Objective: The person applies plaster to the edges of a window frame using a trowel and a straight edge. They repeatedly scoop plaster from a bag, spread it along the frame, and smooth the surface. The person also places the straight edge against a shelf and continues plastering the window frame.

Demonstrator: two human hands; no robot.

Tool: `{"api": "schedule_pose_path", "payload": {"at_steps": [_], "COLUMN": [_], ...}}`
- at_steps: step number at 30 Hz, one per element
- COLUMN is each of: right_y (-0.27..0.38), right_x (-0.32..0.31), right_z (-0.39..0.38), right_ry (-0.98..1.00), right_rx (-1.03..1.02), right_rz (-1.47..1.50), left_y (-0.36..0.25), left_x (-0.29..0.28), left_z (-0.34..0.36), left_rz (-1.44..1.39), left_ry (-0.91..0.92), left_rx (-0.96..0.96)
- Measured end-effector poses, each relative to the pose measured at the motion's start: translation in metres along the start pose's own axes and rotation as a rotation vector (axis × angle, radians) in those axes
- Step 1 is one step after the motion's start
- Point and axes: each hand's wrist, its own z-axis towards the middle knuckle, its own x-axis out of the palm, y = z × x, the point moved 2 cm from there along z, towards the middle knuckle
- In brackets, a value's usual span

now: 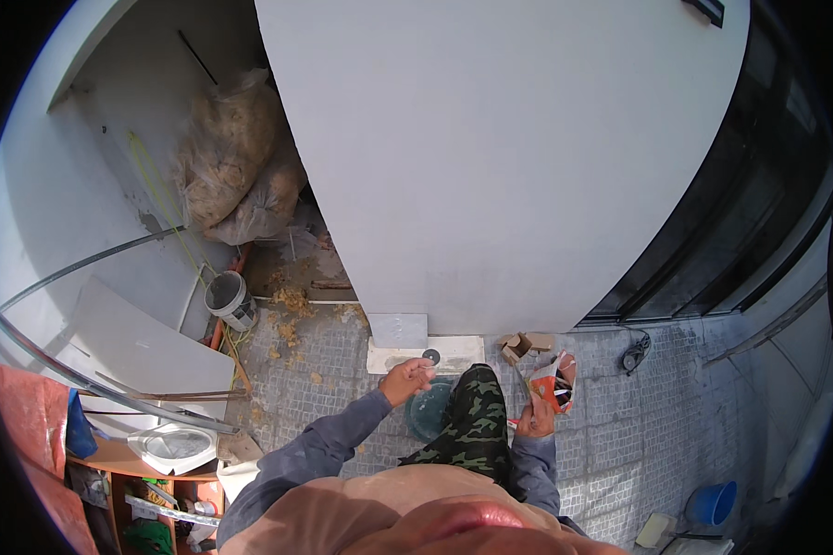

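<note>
My left hand (407, 379) is curled, thumb and fingers close together; anything in it is too small to make out. It is over a round green object (421, 413), near a small dark disc (431, 355) on a white slab (391, 366). My right hand (537, 418) grips a thin, long, pale item (524, 385), beside an open red-and-white bag (560, 374) of mixed items. A small brown cardboard box (515, 344) lies beyond it. My camouflage-clad leg (465, 425) is between the hands.
A white panel (500, 166) stands ahead, with a small board (398, 329) at its foot. Bagged material (227, 148), a pail (230, 298) and poles are left, with a cluttered shelf (111, 449) lower left. A cable coil (635, 353) and blue bucket (711, 502) are right.
</note>
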Motion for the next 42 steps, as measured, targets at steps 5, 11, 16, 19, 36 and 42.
{"api": "schedule_pose_path", "payload": {"at_steps": [5,11,16,19,36,42], "right_y": [0.084,0.111,0.113,0.123,0.225,0.241], "right_x": [0.058,0.043,0.029,0.031,0.072,0.079], "right_z": [0.195,0.398,0.449,0.452,0.511,0.556], "right_ry": [-0.035,-0.163,-0.074,-0.003,0.118,0.608], "right_rx": [-0.418,-0.338,-0.172,-0.079,0.357,0.994], "right_rz": [0.223,0.377,0.387,0.371,0.866,1.478], "left_y": [-0.179,-0.449,-0.743,-0.878,-0.941,-1.013], "left_x": [0.046,0.007,-0.102,-0.139,-0.129,-0.158], "left_z": [0.099,0.143,0.159,0.169,0.155,0.139], "left_rz": [-0.168,0.459,2.068,2.441,2.471,1.513], "left_ry": [0.236,-0.155,-0.697,-0.912,-0.621,-1.224], "left_rx": [0.188,0.399,1.239,1.174,1.116,1.745]}}
